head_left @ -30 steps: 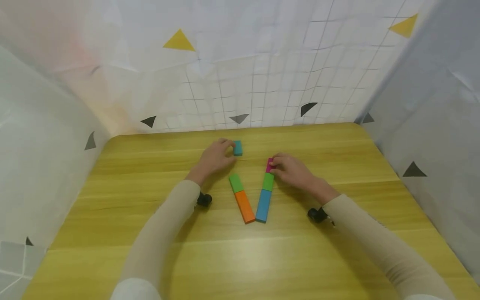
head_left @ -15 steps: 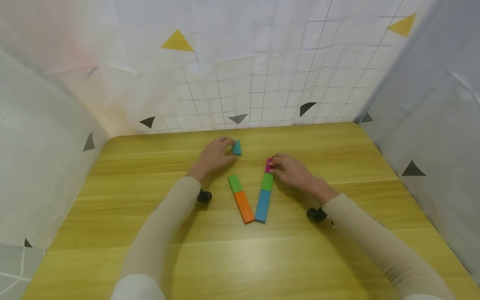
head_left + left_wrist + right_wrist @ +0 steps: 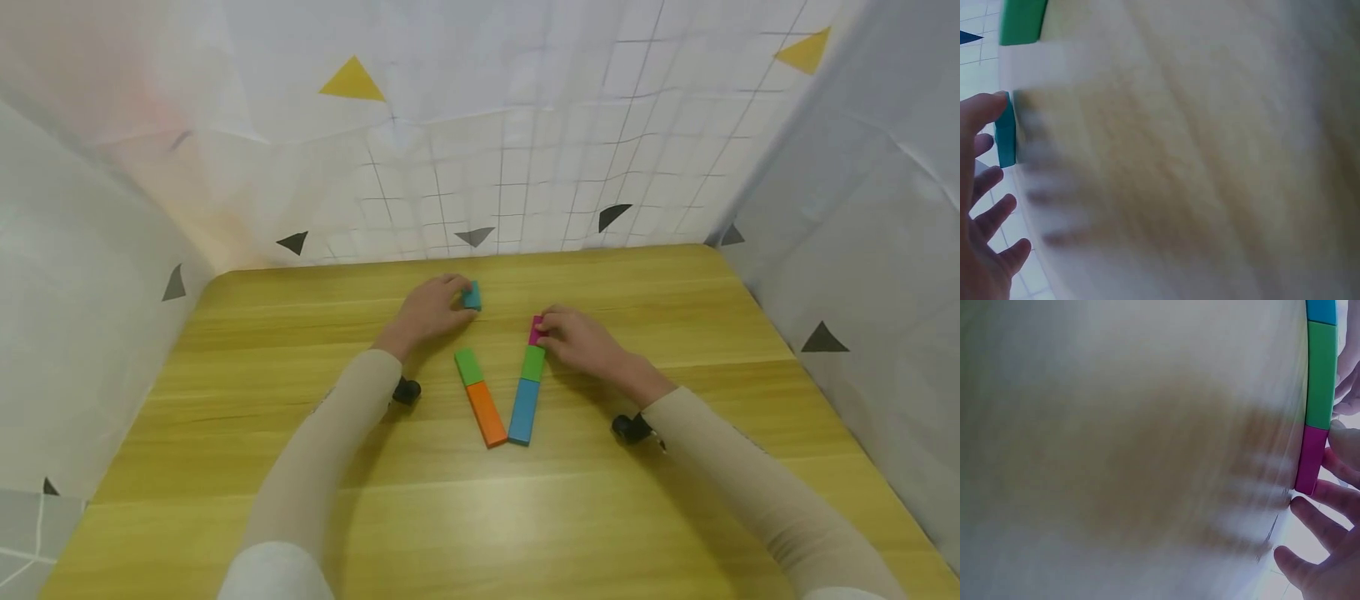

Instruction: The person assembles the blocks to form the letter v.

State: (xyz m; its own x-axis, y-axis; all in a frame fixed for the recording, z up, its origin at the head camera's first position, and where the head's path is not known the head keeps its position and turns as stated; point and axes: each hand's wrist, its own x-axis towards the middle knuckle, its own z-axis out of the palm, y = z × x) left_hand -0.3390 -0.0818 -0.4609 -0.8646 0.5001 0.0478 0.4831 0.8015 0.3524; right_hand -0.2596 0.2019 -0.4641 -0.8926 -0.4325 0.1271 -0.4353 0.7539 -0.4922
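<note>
My left hand [image 3: 433,307] pinches a small teal block [image 3: 472,296] near the back of the table, thumb at its near end. In the left wrist view, the thumb lies against the teal block [image 3: 1006,134] and the other fingers spread apart. My right hand [image 3: 585,340] pinches a magenta block [image 3: 536,330] between thumb and fingers. That block lies end to end with a green block [image 3: 533,363] and a longer blue block [image 3: 523,412]. Left of this row, a second green block [image 3: 468,367] meets an orange block [image 3: 487,414]. Both rows form a V.
The wooden table [image 3: 480,517] has a white sheet wall [image 3: 450,150] with grid lines behind it and more sheeting at both sides. A small black wrist camera [image 3: 407,392] sits below the left wrist, another camera [image 3: 630,427] below the right.
My left hand has shifted slightly right onto the teal block, its thumb now at the block's near end. The right hand keeps its place on the magenta block.
</note>
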